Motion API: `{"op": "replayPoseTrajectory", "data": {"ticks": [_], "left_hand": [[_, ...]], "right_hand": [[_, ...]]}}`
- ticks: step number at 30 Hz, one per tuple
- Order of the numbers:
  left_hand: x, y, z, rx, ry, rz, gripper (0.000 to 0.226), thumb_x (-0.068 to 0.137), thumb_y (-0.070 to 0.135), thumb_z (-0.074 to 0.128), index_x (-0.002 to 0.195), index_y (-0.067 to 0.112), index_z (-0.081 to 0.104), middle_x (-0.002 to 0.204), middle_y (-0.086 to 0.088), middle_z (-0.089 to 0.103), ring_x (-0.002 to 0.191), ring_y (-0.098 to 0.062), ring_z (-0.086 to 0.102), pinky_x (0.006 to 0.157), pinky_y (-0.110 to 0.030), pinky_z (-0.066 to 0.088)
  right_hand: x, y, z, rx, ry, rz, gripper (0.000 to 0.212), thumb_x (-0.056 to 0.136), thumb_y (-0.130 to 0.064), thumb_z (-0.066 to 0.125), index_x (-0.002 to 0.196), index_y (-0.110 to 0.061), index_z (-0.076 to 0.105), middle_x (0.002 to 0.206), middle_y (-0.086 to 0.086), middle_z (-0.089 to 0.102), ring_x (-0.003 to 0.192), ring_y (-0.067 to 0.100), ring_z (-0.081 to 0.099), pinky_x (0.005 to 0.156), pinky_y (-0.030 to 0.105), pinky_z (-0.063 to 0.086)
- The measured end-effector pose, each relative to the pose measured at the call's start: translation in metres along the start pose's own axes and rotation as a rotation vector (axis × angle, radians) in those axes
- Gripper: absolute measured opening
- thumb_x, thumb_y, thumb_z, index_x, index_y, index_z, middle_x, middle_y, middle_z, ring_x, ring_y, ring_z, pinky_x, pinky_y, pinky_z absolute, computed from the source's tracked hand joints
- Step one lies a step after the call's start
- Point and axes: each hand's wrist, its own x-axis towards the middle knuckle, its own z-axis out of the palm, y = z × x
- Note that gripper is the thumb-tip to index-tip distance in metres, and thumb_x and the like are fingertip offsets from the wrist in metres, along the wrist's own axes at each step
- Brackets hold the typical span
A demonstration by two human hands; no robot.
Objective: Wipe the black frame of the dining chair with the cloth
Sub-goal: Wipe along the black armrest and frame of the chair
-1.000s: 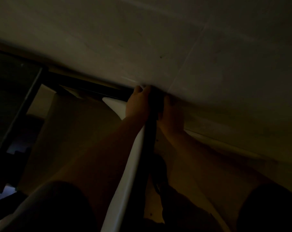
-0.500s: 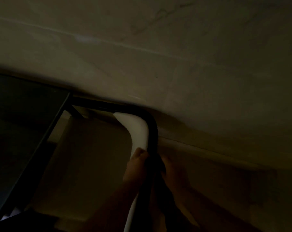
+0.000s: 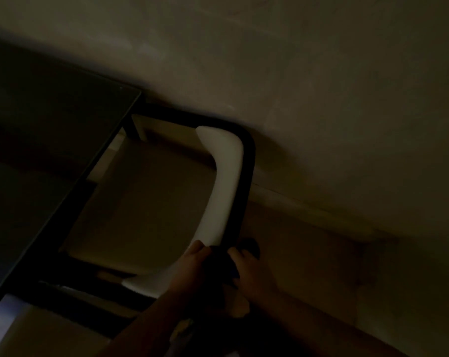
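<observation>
The scene is very dim. The dining chair's black frame (image 3: 248, 176) runs as a curved bar around the white backrest (image 3: 224, 181), from the upper middle down to my hands. A dark cloth (image 3: 219, 261) is wrapped around the frame at the bottom middle. My left hand (image 3: 190, 266) grips it from the left, against the white backrest. My right hand (image 3: 251, 271) grips it from the right. Both hands close around the cloth and the bar. The frame below my hands is hidden.
A dark glass table top (image 3: 45, 155) fills the left side, its edge close to the chair seat (image 3: 141, 202). A pale wall (image 3: 321, 86) stands right behind the chair. Floor (image 3: 321, 266) shows at the right.
Both hands with the cloth have slid along the black frame from its far curved corner toward me. More of the white backrest and frame now shows beyond my hands.
</observation>
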Motion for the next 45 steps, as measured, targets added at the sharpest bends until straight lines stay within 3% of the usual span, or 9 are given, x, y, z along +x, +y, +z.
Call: {"op": "replayPoseTrajectory", "data": {"ticks": [3,5,9,16,22,29,36,40,45], "left_hand": [[-0.027,-0.002,-0.002,0.005,-0.063,-0.068,0.017,0.074,0.015,0.073,0.082,0.010,0.058,0.085,-0.007,0.054,0.062,-0.016,0.051,0.052,-0.021,0.042],[-0.049,-0.003,0.001,-0.106,-0.046,-0.151,0.018,0.076,0.015,0.072,0.089,0.007,0.062,0.086,-0.002,0.059,0.067,-0.012,0.055,0.056,-0.017,0.045],[-0.063,-0.004,0.002,-0.232,-0.051,-0.253,0.025,0.084,0.035,0.056,0.103,0.019,0.061,0.097,0.002,0.061,0.088,-0.017,0.060,0.086,-0.041,0.052],[-0.031,0.009,-0.010,0.002,-0.204,-0.138,0.032,0.074,0.033,0.071,0.091,0.010,0.057,0.091,-0.008,0.046,0.069,-0.029,0.054,0.058,-0.035,0.038],[0.010,0.027,-0.012,0.004,-0.149,-0.191,0.028,0.077,0.032,0.072,0.090,0.012,0.056,0.093,-0.006,0.047,0.069,-0.027,0.054,0.057,-0.033,0.036],[0.151,0.046,0.001,-0.138,0.023,-0.385,0.039,0.078,-0.012,0.055,0.110,0.010,0.059,0.116,-0.019,0.055,0.097,-0.034,0.058,0.078,-0.030,0.043],[0.259,0.060,-0.001,-0.147,0.154,-0.409,0.031,0.079,-0.006,0.055,0.104,0.013,0.059,0.107,-0.012,0.055,0.088,-0.029,0.057,0.071,-0.029,0.042],[0.334,0.066,-0.014,-0.103,0.273,-0.371,0.009,0.082,0.018,0.053,0.087,0.025,0.056,0.089,0.004,0.046,0.072,-0.013,0.048,0.059,-0.025,0.036],[0.395,0.052,-0.026,-0.137,0.265,-0.408,0.019,0.079,0.000,0.047,0.080,0.017,0.056,0.098,-0.010,0.056,0.086,-0.027,0.055,0.069,-0.033,0.038]], "right_hand": [[-0.011,-0.005,0.015,-0.037,-0.051,-0.068,0.057,0.088,-0.032,0.051,0.139,-0.031,0.025,0.123,0.011,0.054,0.099,0.030,0.058,0.076,0.040,0.052],[-0.014,-0.010,0.022,-0.065,-0.113,-0.089,0.062,0.090,-0.035,0.052,0.143,-0.030,0.021,0.125,0.012,0.054,0.103,0.032,0.058,0.079,0.043,0.052],[-0.015,-0.014,0.027,-0.100,-0.159,-0.109,0.062,0.089,-0.039,0.054,0.139,-0.034,0.018,0.119,0.010,0.058,0.098,0.031,0.060,0.078,0.048,0.055],[0.002,0.004,0.018,-0.164,-0.110,-0.153,0.070,0.079,-0.059,0.046,0.136,-0.027,0.022,0.109,0.011,0.062,0.084,0.033,0.063,0.067,0.045,0.055],[0.027,0.021,-0.012,-0.142,-0.063,-0.134,0.064,0.082,-0.052,0.053,0.134,-0.026,0.025,0.111,0.007,0.061,0.086,0.031,0.063,0.067,0.043,0.054],[0.111,0.049,-0.102,0.043,0.134,0.063,0.054,0.093,-0.025,0.052,0.143,-0.028,0.030,0.133,0.006,0.053,0.115,0.028,0.056,0.093,0.048,0.049],[0.192,0.080,-0.178,0.012,0.171,0.029,0.058,0.093,-0.022,0.056,0.144,-0.026,0.030,0.138,0.008,0.052,0.117,0.029,0.055,0.087,0.036,0.045],[0.237,0.091,-0.217,-0.051,0.224,0.067,0.059,0.092,-0.024,0.056,0.145,-0.016,0.031,0.141,0.016,0.050,0.123,0.037,0.051,0.096,0.045,0.045],[0.270,0.092,-0.254,0.014,0.206,-0.009,0.064,0.089,-0.023,0.063,0.144,-0.014,0.033,0.144,0.016,0.048,0.129,0.034,0.049,0.103,0.049,0.042]]}}
